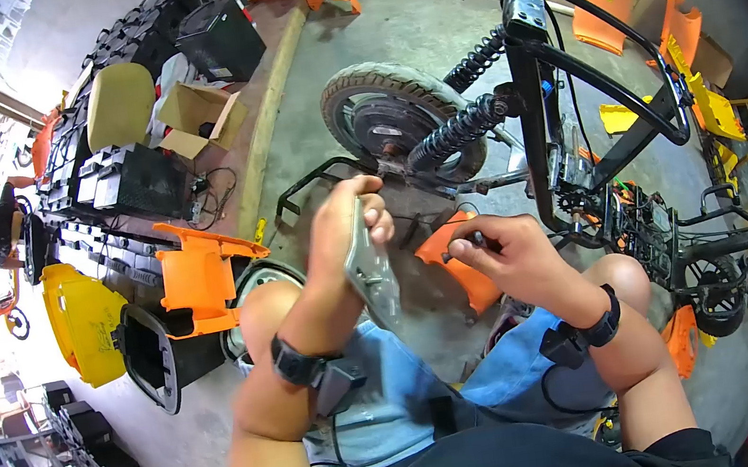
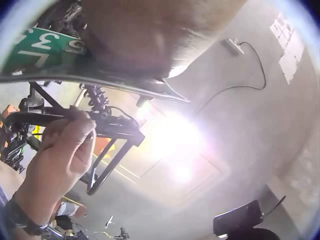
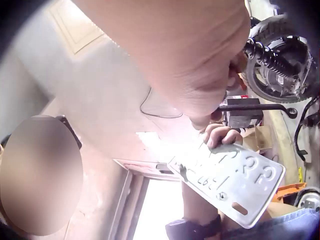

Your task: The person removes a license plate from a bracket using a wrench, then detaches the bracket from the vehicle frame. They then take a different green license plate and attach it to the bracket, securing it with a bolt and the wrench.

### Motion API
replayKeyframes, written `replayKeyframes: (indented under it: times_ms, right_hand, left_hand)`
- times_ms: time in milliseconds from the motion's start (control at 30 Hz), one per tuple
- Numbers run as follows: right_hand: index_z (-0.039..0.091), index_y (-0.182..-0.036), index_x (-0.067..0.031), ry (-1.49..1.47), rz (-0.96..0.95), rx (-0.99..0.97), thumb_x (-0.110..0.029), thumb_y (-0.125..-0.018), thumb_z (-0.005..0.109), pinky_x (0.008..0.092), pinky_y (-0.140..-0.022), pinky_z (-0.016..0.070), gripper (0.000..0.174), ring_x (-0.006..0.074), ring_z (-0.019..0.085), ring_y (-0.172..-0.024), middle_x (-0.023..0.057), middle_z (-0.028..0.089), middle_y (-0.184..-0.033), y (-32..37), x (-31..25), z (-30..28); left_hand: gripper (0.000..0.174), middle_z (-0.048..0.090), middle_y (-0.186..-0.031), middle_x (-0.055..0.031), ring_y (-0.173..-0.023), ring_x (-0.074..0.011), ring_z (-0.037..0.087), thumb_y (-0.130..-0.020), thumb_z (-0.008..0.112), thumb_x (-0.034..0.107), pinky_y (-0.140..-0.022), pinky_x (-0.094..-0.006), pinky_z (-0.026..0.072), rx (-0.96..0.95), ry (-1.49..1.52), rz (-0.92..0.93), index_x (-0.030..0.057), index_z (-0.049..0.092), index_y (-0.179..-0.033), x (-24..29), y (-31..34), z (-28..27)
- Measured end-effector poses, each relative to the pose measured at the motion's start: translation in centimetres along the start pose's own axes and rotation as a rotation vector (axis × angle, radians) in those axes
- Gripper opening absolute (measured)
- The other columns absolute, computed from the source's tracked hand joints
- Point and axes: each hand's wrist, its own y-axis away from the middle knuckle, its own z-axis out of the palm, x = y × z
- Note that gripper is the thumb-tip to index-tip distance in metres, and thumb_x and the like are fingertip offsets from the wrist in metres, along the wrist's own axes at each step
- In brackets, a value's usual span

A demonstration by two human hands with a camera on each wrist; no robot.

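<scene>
My left hand [image 1: 337, 239] grips a number plate [image 1: 371, 267] by its edge, holding it tilted above my lap. Its green face with white characters shows in the left wrist view; in the right wrist view the plate [image 3: 240, 182] turns its pale, embossed back, with a small bolt [image 3: 222, 196] near a slot. To the right of the plate, apart from it, my right hand [image 1: 521, 256] pinches small dark pieces that look like bolts [image 1: 478, 239] between thumb and fingers. The fingers partly hide them.
In front stands a stripped black bike frame [image 1: 527, 97] with a rear wheel [image 1: 387, 122] and coil shocks. An orange panel [image 1: 460, 264] lies on the floor below my hands. Yellow [image 1: 85, 322] and orange body parts [image 1: 199, 277] stand left, near black batteries [image 1: 133, 186] and an open carton [image 1: 200, 115].
</scene>
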Motion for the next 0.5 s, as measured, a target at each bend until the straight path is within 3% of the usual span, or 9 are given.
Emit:
replayKeyframes:
  times_ms: [33,100,133,267,367,400,500]
  right_hand:
    - [0.067,-0.088,-0.0029,-0.006,-0.008,-0.008,-0.023,-0.091,0.070,0.0339,-0.051,0.0428,0.020,0.0189,0.057,-0.055,0.0092,0.060,-0.067,-0.1,0.1,0.4]
    - [0.067,-0.086,-0.0039,0.152,-0.431,0.200,-0.022,-0.089,0.071,0.0339,-0.054,0.0440,0.019,0.0225,0.056,-0.060,0.0096,0.061,-0.077,-0.1,0.7,1.1]
    - [0.066,-0.086,-0.0040,0.148,-0.432,0.215,-0.018,-0.090,0.070,0.0342,-0.057,0.0449,0.015,0.0256,0.055,-0.064,0.0105,0.060,-0.086,0.0,0.5,1.4]
    - [0.065,-0.088,-0.0027,0.062,-0.513,0.218,-0.017,-0.091,0.068,0.0349,-0.057,0.0455,0.015,0.0260,0.056,-0.065,0.0120,0.061,-0.090,-0.1,1.0,1.8]
    - [0.063,-0.098,-0.0027,-0.168,-0.237,-0.020,-0.019,-0.095,0.064,0.0319,-0.057,0.0465,0.017,0.0191,0.061,-0.065,0.0097,0.064,-0.080,0.6,-0.2,1.7]
    - [0.062,-0.102,-0.0032,-0.112,-0.264,-0.035,-0.022,-0.095,0.067,0.0295,-0.058,0.0467,0.020,0.0148,0.061,-0.064,0.0078,0.063,-0.074,0.6,0.3,1.9]
    - [0.063,-0.100,-0.0029,-0.182,-0.365,-0.087,-0.026,-0.091,0.072,0.0281,-0.058,0.0467,0.026,0.0146,0.060,-0.065,0.0078,0.062,-0.075,0.8,0.6,2.5]
  left_hand:
    - [0.027,0.044,-0.064,-0.0013,-0.051,-0.0132,0.044,-0.098,0.051,0.022,-0.053,-0.0270,0.0376,-0.043,0.055,-0.030,-0.0031,0.051,-0.106,-0.8,-0.3,-0.1]
    - [0.025,0.044,-0.064,-0.0009,-0.052,-0.0130,0.045,-0.098,0.050,0.023,-0.053,-0.0262,0.0381,-0.069,0.013,-0.064,-0.0016,0.051,-0.104,-2.2,-0.2,0.4]
    - [0.026,0.042,-0.062,-0.0002,-0.050,-0.0144,0.045,-0.099,0.050,0.024,-0.055,-0.0295,0.0393,-0.063,-0.001,-0.130,-0.0004,0.051,-0.107,-2.4,-0.2,0.6]
    - [0.028,0.042,-0.064,-0.0001,-0.052,-0.0125,0.045,-0.099,0.049,0.025,-0.055,-0.0285,0.0394,-0.062,-0.047,-0.127,-0.0007,0.050,-0.109,-2.9,0.1,1.3]
    - [0.026,0.043,-0.065,-0.0002,-0.053,-0.0116,0.045,-0.099,0.048,0.024,-0.054,-0.0265,0.0381,-0.053,-0.095,-0.099,-0.0002,0.050,-0.108,-2.9,0.2,1.6]
    - [0.026,0.043,-0.066,-0.0002,-0.054,-0.0115,0.044,-0.099,0.048,0.024,-0.054,-0.0256,0.0374,-0.041,-0.102,-0.103,0.0001,0.050,-0.107,-2.9,0.2,1.8]
    - [0.024,0.044,-0.067,-0.0006,-0.056,-0.0111,0.044,-0.099,0.048,0.023,-0.053,-0.0240,0.0360,-0.018,-0.115,-0.093,0.0008,0.051,-0.106,-3.4,0.3,2.0]
